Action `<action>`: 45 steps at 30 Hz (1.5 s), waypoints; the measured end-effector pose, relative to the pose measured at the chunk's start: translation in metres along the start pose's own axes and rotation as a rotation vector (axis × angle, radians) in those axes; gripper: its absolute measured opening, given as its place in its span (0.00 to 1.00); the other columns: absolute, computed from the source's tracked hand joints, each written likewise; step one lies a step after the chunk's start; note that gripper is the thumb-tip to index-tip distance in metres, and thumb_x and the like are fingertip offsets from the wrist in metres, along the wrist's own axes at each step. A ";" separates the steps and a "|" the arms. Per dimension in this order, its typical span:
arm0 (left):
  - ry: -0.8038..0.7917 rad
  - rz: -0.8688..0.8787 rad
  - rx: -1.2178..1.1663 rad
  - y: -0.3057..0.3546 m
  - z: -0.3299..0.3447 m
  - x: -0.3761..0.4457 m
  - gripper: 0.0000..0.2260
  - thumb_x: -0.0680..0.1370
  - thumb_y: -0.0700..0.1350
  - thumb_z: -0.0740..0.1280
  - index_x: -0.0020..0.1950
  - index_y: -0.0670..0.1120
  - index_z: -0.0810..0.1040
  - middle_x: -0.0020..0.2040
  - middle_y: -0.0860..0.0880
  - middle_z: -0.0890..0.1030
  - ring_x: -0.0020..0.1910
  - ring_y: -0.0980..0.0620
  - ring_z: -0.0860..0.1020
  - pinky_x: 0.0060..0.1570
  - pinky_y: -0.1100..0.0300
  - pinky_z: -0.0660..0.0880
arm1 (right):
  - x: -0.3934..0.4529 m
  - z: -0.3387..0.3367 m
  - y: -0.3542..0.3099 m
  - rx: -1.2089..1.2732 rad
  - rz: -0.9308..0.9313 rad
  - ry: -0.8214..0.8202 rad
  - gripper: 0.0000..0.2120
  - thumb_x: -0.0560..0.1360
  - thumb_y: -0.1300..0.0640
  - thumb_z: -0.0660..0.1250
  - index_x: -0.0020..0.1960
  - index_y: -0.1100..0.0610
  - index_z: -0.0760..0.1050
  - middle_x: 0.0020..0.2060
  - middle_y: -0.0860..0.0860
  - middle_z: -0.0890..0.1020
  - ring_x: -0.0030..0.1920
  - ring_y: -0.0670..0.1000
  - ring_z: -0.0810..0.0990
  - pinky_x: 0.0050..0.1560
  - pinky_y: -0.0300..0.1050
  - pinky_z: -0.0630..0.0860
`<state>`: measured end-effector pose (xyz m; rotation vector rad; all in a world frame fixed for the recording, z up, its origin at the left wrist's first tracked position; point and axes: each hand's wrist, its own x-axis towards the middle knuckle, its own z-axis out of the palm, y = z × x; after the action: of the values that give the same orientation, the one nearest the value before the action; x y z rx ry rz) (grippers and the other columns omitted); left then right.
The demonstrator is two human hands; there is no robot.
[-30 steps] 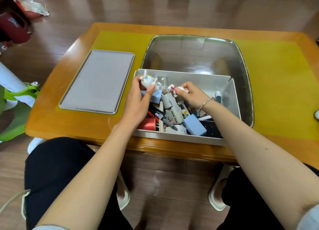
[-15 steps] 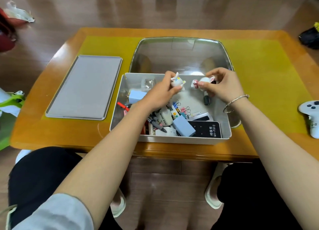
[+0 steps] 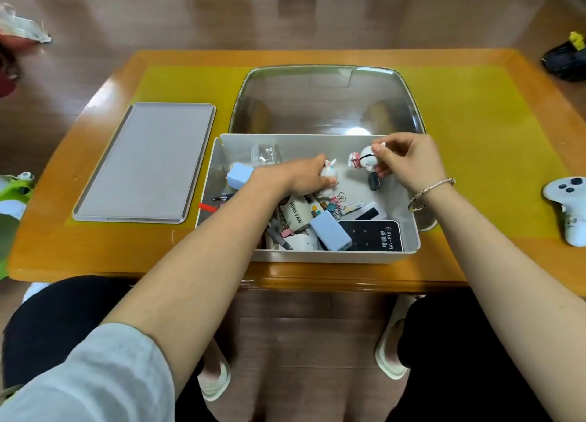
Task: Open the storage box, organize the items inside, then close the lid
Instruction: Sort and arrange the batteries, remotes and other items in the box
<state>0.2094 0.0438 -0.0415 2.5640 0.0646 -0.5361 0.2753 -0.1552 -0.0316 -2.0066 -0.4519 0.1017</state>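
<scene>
Nearest me I see dark-clothed knees and pale slippers [image 3: 214, 382] on a wood floor, with both bare forearms reaching forward over the edge of an orange tabletop [image 3: 95, 250].

An open white box [image 3: 333, 256] sits at the tabletop's near edge, in front of me. Its near half is crowded: a black Wi-Fi device [image 3: 374, 236] in the near right corner, a light blue block [image 3: 329, 233] beside it, a white mini fan [image 3: 296, 212], pens and coloured binder clips [image 3: 336, 204].

My left hand [image 3: 301, 176] reaches into the middle of the box, fingers curled around a small white rabbit figure [image 3: 329, 176] standing on the box floor. My right hand [image 3: 409, 161] is over the far right part of the box, pinching a white and pink figure [image 3: 361, 161] just above a small black object [image 3: 375, 181]. A bracelet [image 3: 431, 190] circles that wrist.

At the box's far left lie a pale blue charger [image 3: 239, 176] and a clear plastic case [image 3: 265, 153].

Beyond the box sits a clear tub [image 3: 326, 99], touching its far wall. To the left a flat grey lid [image 3: 146, 161] lies on the tabletop. A white game controller [image 3: 569, 209] rests at the far right edge.
</scene>
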 end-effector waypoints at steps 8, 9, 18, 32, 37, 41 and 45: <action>0.019 -0.016 0.073 -0.005 0.002 -0.006 0.18 0.79 0.58 0.62 0.60 0.47 0.70 0.57 0.45 0.79 0.52 0.45 0.76 0.50 0.53 0.72 | 0.001 -0.005 -0.004 -0.056 0.014 -0.003 0.05 0.71 0.60 0.73 0.38 0.58 0.78 0.33 0.60 0.82 0.33 0.62 0.82 0.39 0.57 0.81; 0.034 -0.011 0.073 -0.005 0.003 -0.007 0.18 0.79 0.59 0.62 0.61 0.47 0.70 0.57 0.46 0.79 0.52 0.45 0.76 0.52 0.51 0.73 | 0.001 -0.005 -0.004 -0.067 0.005 -0.001 0.04 0.71 0.60 0.73 0.40 0.60 0.79 0.33 0.60 0.82 0.33 0.62 0.82 0.39 0.57 0.81; 0.303 0.091 -0.208 -0.001 -0.001 -0.017 0.12 0.78 0.49 0.67 0.58 0.45 0.71 0.52 0.48 0.77 0.47 0.50 0.75 0.41 0.59 0.68 | 0.005 -0.003 -0.009 -0.268 -0.067 0.003 0.05 0.69 0.55 0.73 0.38 0.56 0.80 0.32 0.54 0.82 0.33 0.50 0.79 0.44 0.49 0.79; 0.567 0.009 -0.207 0.013 0.024 -0.006 0.12 0.77 0.44 0.69 0.58 0.47 0.72 0.50 0.47 0.79 0.47 0.46 0.77 0.47 0.51 0.75 | 0.021 0.013 -0.016 -0.674 -0.146 -0.187 0.09 0.69 0.54 0.74 0.46 0.58 0.82 0.41 0.53 0.84 0.45 0.53 0.81 0.51 0.43 0.74; 0.642 0.003 -0.214 0.010 0.031 -0.003 0.12 0.75 0.43 0.71 0.58 0.47 0.75 0.55 0.48 0.77 0.49 0.48 0.75 0.50 0.52 0.74 | 0.018 0.004 -0.016 -0.670 -0.160 -0.237 0.15 0.69 0.54 0.75 0.53 0.58 0.81 0.47 0.54 0.84 0.49 0.52 0.81 0.56 0.46 0.75; 0.698 -0.011 -0.226 0.014 0.035 -0.002 0.13 0.75 0.43 0.71 0.59 0.48 0.76 0.54 0.49 0.78 0.49 0.49 0.76 0.48 0.53 0.74 | 0.014 0.006 -0.012 -0.744 -0.151 -0.166 0.15 0.70 0.48 0.73 0.53 0.53 0.81 0.48 0.52 0.84 0.51 0.54 0.80 0.53 0.46 0.76; 0.739 0.006 -0.236 0.014 0.039 -0.004 0.11 0.76 0.43 0.70 0.58 0.48 0.76 0.52 0.51 0.79 0.49 0.51 0.77 0.47 0.53 0.75 | 0.015 0.011 -0.011 -0.840 -0.162 -0.142 0.17 0.71 0.43 0.70 0.54 0.52 0.80 0.46 0.50 0.84 0.51 0.54 0.80 0.52 0.46 0.74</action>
<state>0.1940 0.0130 -0.0641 2.3874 0.3511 0.4198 0.2831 -0.1364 -0.0257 -2.7786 -0.8453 -0.0609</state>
